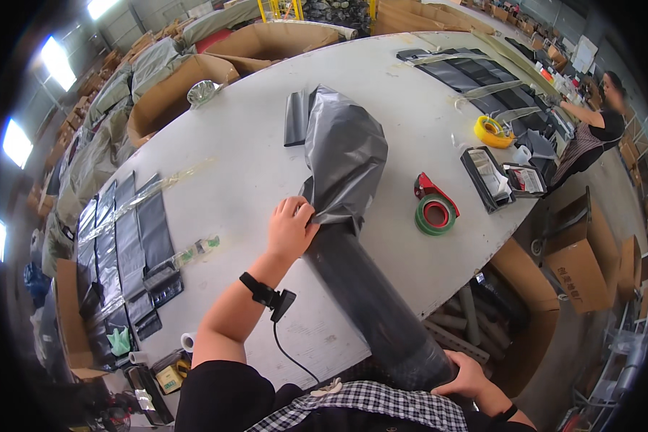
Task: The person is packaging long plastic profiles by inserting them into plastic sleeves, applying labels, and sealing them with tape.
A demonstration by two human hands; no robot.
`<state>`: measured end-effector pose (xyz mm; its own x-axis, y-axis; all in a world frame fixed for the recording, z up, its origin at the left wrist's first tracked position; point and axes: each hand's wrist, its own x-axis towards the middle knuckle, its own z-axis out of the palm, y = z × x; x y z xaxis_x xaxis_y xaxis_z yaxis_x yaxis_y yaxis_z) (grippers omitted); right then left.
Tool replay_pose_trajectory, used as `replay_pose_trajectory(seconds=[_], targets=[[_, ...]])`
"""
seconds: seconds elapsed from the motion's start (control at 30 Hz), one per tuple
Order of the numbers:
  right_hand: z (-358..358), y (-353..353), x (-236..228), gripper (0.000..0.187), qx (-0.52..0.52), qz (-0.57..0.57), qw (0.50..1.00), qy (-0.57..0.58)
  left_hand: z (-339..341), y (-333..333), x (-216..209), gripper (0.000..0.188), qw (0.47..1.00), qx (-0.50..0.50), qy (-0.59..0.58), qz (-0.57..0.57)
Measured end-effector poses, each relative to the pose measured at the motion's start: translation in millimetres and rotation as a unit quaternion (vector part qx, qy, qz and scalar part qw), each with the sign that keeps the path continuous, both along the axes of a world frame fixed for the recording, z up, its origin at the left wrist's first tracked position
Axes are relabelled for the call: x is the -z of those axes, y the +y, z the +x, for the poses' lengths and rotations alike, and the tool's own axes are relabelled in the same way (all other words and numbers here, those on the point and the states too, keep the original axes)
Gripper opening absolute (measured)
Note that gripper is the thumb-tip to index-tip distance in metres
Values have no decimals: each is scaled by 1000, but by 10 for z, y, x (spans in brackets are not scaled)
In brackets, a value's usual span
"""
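Observation:
A thick dark roll, seemingly of plastic film [371, 299], slants from the middle of the table down to my body. Over its far end sits a puffed-out grey plastic bag [345, 155]. My left hand [291, 227] is closed on the bag's mouth beside the roll, its fingertips partly hidden. At the near end, my right hand [468, 376] grips the roll, thumb toward me and fingers partly out of sight behind it. A folded dark grey bag [295, 119] lies flat on the table next to the puffed bag.
A red tape dispenser with green tape [436, 209] and a yellow tape roll [493, 132] lie to the right. Taped dark bags [133, 245] cover the left side. A cardboard box of tubes [536, 324] stands below the right edge. Another person [594, 129] works at far right.

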<state>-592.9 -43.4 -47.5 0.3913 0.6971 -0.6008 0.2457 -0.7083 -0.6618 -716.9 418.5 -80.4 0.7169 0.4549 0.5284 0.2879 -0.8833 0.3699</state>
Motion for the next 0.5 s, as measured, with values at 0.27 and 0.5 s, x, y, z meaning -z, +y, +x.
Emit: replay_pose_trajectory(seconds=[0.27,0.5], targets=[[-31,52,23,79,133,76,961,228,-130,-82,410,23,992,-51,-89,-73],[-31,249,56,73,161,106,936,295,10,33,808,24,945,-174,68,-268]])
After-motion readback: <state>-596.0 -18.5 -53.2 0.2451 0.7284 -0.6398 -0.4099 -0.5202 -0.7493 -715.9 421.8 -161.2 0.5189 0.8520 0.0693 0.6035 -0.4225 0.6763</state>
